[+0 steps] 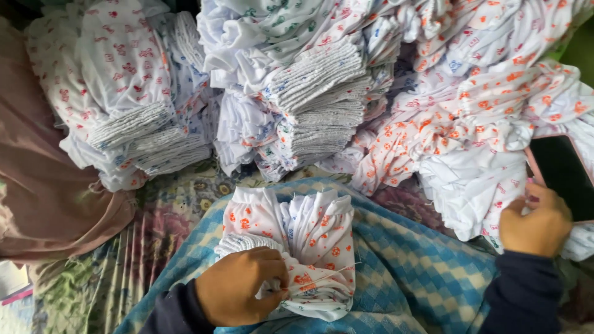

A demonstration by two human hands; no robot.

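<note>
Gripping a small bundle of printed white garments [297,247] on the blue checked cloth [408,260] at 6 o'clock, the left hand [238,295] risks unfolding it if pinch loosens, while the right hand [535,224], closed at 3 o'clock beside a dark phone [563,170], may dislodge the loose pile [470,124]

One screen shows: a phone [560,176] at the far right edge, lying tilted among the white printed cloth. Its glass is dark and blank, a long rectangle with rounded corners set in a pale pink case. The right hand [535,222] grips its lower corner, fingers curled over the edge. At the bottom left corner a slip of white paper with a pink edge [12,281] pokes in, too cropped to tell more.
</note>
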